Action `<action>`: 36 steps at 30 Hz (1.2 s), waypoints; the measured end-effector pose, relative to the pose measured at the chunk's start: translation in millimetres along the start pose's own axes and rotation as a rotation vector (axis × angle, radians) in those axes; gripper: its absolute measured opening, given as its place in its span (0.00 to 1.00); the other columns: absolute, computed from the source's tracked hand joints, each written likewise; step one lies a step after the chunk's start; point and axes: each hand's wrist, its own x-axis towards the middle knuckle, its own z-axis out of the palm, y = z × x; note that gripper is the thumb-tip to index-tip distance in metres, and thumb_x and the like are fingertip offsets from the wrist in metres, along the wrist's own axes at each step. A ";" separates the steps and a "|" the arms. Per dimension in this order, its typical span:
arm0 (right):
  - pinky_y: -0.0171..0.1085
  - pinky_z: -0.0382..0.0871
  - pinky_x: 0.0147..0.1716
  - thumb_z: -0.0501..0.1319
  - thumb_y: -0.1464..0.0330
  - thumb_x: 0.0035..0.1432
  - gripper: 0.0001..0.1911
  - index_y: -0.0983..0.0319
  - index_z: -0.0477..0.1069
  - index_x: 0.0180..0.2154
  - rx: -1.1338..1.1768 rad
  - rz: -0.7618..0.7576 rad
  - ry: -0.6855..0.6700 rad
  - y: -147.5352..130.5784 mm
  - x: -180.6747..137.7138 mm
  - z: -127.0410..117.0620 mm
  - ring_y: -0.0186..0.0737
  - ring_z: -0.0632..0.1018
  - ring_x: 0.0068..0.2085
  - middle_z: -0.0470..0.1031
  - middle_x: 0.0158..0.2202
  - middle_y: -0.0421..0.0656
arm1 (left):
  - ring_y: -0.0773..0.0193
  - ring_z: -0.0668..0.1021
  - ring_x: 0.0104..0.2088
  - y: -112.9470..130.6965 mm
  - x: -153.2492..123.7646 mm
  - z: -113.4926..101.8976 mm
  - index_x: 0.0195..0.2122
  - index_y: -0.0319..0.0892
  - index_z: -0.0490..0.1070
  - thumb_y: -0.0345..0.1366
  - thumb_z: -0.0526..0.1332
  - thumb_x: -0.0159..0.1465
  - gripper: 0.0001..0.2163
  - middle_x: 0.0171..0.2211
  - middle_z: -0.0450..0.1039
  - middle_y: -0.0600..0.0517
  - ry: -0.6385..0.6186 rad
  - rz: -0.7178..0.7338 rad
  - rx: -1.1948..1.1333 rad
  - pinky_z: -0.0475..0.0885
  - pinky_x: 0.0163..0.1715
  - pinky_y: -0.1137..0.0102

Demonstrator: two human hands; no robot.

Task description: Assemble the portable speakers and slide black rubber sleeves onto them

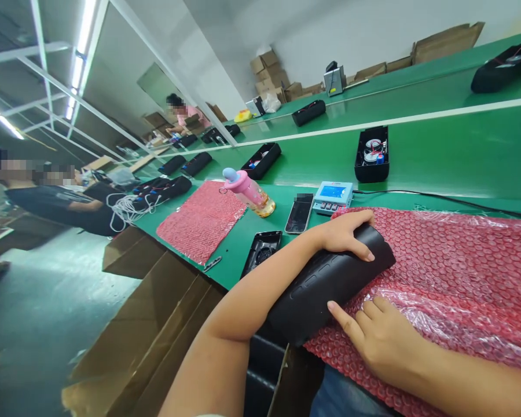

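Observation:
A black plastic speaker casing [325, 284] lies tilted over the near edge of the bench, partly on red bubble wrap [455, 255]. My left hand [345, 231] is wrapped over its far end, thumb on the near face and fingers over the back. Below it, my right hand [382, 339] touches the casing's lower face with one outstretched fingertip. Its other fingers are curled, with nothing visible in them, and its thumb is hidden. Behind my left forearm lies another black shell [263, 249] with a round grille, partly covered by the arm.
Beyond the casing are a light blue device with a screen [333, 197], a phone [300, 213] and a pink-lidded bottle [252, 194]. Open speaker housings [372, 155] stand along the green line [438, 145]. Cardboard boxes [143, 307] are below left. Co-workers [47, 197] sit further left.

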 end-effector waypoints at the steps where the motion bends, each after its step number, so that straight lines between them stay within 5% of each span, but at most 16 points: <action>1: 0.40 0.48 0.25 0.51 0.78 0.51 0.25 0.73 0.65 0.52 -0.015 -0.002 -0.009 -1.5 -0.1 -0.2 0.39 0.64 0.21 0.65 0.20 0.43 | 0.59 0.67 0.36 -0.5 0.3 0.1 0.33 0.44 0.60 0.45 0.67 0.43 0.20 0.35 0.63 0.53 0.000 -0.002 -0.003 0.62 0.37 0.64; 36: 0.39 0.39 0.23 0.55 0.72 0.54 0.27 0.67 0.57 0.57 0.078 0.052 -0.224 5.2 -0.5 -3.8 0.37 0.66 0.21 0.69 0.21 0.42 | 0.58 0.67 0.36 0.3 -0.5 -1.9 0.33 0.42 0.62 0.45 0.66 0.43 0.20 0.35 0.64 0.53 0.030 -0.026 -0.021 0.61 0.39 0.64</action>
